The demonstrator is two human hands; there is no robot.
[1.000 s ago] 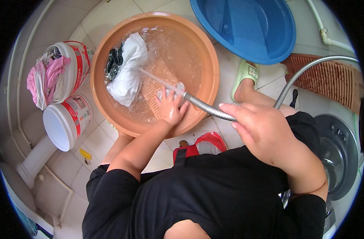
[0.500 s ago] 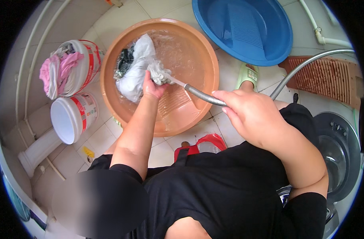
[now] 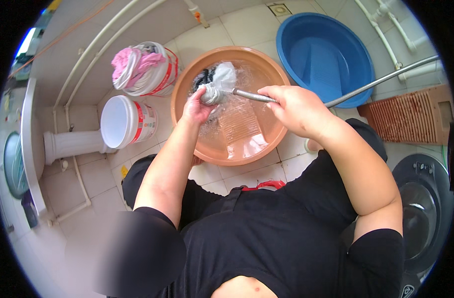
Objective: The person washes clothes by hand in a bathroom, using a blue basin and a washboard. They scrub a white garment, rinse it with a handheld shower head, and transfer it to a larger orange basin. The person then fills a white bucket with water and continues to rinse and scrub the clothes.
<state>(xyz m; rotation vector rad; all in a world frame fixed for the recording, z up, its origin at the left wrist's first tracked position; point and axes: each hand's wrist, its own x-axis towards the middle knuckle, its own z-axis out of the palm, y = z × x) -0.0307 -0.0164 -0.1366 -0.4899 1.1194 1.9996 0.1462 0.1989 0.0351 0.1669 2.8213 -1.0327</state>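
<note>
Orange-brown plastic forms the wide round basin [image 3: 212, 149], taken here as the clock face, its ribbed washing ramp [image 3: 239, 124] running from the centre toward 6 o'clock. The basin holds water, with ripples and bubbles on the surface. The left hand [image 3: 197, 105] comes in from 7 o'clock and lies at 9 o'clock within the rim, its fingers curled round a wet, crumpled grey-white cloth [image 3: 212, 96], which sits just off the centre toward 10 o'clock. The right hand [image 3: 289, 107], over the rim at 3 o'clock, pinches a silver corrugated metal hose [image 3: 251, 95] between thumb and fingers; the hose's open end points toward 9 o'clock, just beside the grey-white cloth. Beyond, at 12 o'clock, lies a bunched white cloth [image 3: 226, 73], with a dark cloth [image 3: 203, 78] next to it at 11 o'clock. Outside the basin, a deep blue plastic basin [image 3: 351, 64] stands at 2 o'clock and a brown ribbed washboard [image 3: 401, 115] at 3 o'clock. At 10 o'clock, a tilted white bucket with a red band [image 3: 168, 77] carries pink and white clothes [image 3: 145, 60]; at 9 o'clock, a second white bucket [image 3: 117, 121] turns its open mouth toward 9 o'clock.
</note>
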